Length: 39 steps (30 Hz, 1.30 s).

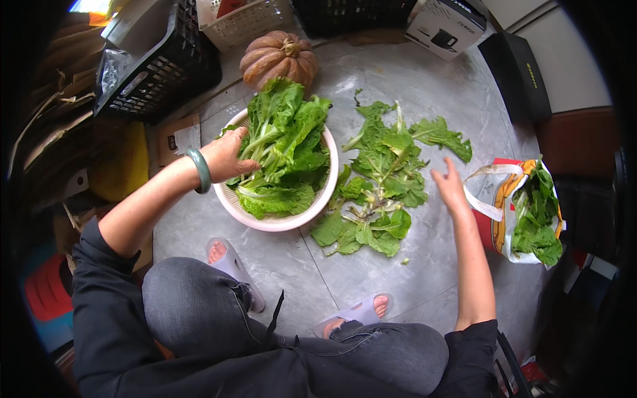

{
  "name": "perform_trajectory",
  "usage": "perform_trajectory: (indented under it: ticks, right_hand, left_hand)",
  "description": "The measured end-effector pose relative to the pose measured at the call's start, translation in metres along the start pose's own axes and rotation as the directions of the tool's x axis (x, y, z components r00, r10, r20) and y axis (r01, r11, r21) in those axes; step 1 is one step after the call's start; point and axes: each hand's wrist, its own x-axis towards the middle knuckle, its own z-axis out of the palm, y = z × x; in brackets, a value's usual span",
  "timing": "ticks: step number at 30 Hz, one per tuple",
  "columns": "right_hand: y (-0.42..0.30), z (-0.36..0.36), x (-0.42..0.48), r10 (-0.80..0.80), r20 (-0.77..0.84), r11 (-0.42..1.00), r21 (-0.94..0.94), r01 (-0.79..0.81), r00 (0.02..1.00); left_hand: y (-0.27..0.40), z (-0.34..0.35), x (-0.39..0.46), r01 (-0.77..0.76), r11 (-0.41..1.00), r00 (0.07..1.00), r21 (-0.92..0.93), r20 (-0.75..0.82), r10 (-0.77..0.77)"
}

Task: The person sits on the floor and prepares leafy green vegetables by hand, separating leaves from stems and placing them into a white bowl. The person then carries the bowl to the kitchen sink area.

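Observation:
My left hand point(228, 155), with a green bangle at its wrist, rests its spread fingers against the leafy greens point(286, 144) heaped in a round pale plastic basket point(278, 225). It does not appear to grip them. Right of the basket, a pile of loose leaves and stems point(383, 184) lies on the grey tiled floor. My right hand point(450, 186) is above the floor, between that pile and a shopping bag point(503, 199), with its fingers apart and nothing in them. More leafy greens point(537, 219) stick out of the bag's top.
A ribbed pumpkin point(278, 59) sits just behind the basket. Black plastic crates point(164, 74), a white crate point(244, 25), a printed cardboard box point(445, 30) and a black box point(517, 77) stand around the far edge. My slippered feet are on the floor near the basket and leaf pile.

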Motion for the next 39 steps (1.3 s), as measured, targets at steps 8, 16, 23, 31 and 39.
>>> perform_trajectory:
  ticks: [8, 16, 23, 31, 39]
  right_hand:
    - [0.040, -0.012, 0.124, 0.044, -0.296, 0.982, -0.164, -0.096, 0.954]
    - [-0.056, 0.024, 0.073, -0.021, -0.124, 0.814, -0.578, -0.055, 0.992]
    - [-0.144, 0.078, 0.009, -0.487, 0.074, 0.666, -0.612, 0.425, 0.870]
    - [-0.110, 0.075, 0.021, -0.383, -0.097, 0.899, -0.267, 0.347, 0.919]
    - [-0.134, -0.018, -0.055, -0.115, 0.161, 0.284, 0.951, -0.123, 0.980]
  left_hand:
    - [0.066, 0.034, -0.017, -0.716, 0.692, 0.667, -0.093, -0.381, 0.640]
    - [0.076, 0.094, -0.024, -0.798, 0.603, 0.599, -0.010, -0.134, 0.790]
    - [0.059, 0.085, 0.019, -0.572, 0.756, 0.760, 0.318, -0.141, 0.635]
    - [0.087, 0.079, 0.001, -0.778, 0.610, 0.567, 0.151, -0.248, 0.785]
    - [0.104, 0.079, 0.006, -0.801, 0.598, 0.573, -0.029, -0.328, 0.751]
